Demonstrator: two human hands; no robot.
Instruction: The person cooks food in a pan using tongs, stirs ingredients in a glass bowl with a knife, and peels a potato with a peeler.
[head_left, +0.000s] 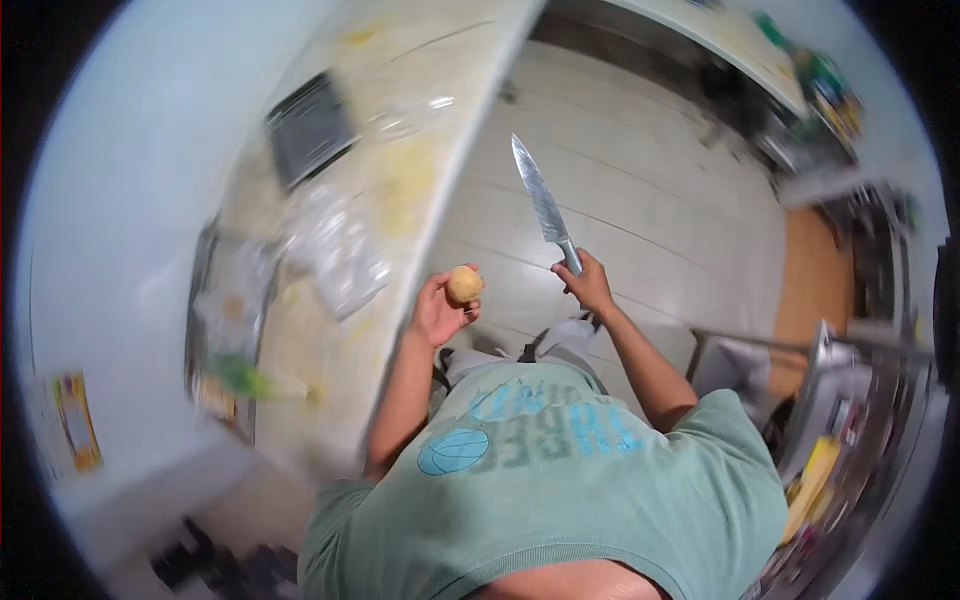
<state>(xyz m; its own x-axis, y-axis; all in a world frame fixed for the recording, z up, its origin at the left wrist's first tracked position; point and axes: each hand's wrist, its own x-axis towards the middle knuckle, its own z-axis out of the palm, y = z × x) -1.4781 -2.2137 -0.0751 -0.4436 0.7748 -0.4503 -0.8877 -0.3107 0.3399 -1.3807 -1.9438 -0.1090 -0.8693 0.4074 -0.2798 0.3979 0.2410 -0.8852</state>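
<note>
A pale bench [440,60] with yellow smears runs from 12 o'clock down to 8 o'clock, alongside a tiled floor [640,200] stretching toward 1 o'clock. At 6 o'clock, a person in a green shirt [560,500] printed with blue lettering and a ball stands by the bench. On it, crumpled clear plastic [335,250] lies between 9 and 10 o'clock, near a dark tray [312,130] at about half past 10; something green and blurred [240,378] sits toward 8 o'clock. A long-bladed knife [543,205] stands out at 1 o'clock, its tip aimed at 11. The hands are apart: the right hand [590,285], toward 3 o'clock, is wrapped around the knife's handle, and the left hand [438,315], just toward 9, curls its fingers about a round, tan item [465,285] near the center of the dial.
</note>
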